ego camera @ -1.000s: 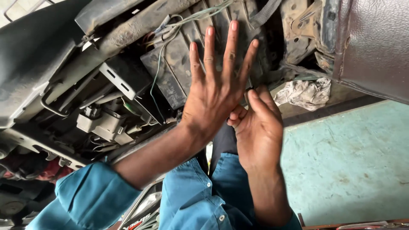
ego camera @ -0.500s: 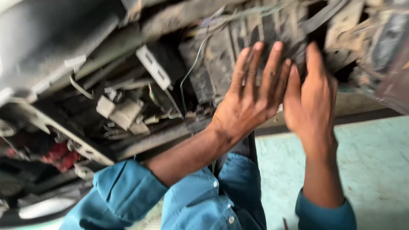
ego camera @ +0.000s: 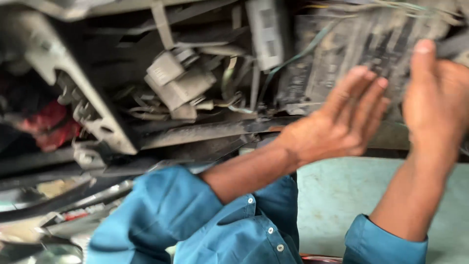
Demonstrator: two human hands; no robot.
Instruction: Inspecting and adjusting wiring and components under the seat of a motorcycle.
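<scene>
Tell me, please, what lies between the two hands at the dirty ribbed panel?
In the head view, no separate object lies between the left hand and the right hand. Only a strip of the dirty ribbed panel shows in the gap; both hands are against it.

— What carries everything here?
— The dirty metal frame (ego camera: 205, 129) above me. The grey connector blocks (ego camera: 178, 80), the ribbed black box (ego camera: 337, 58) and the green wire (ego camera: 293, 58) hang against it.
— And below?
— A pale green floor (ego camera: 337, 195).
</scene>
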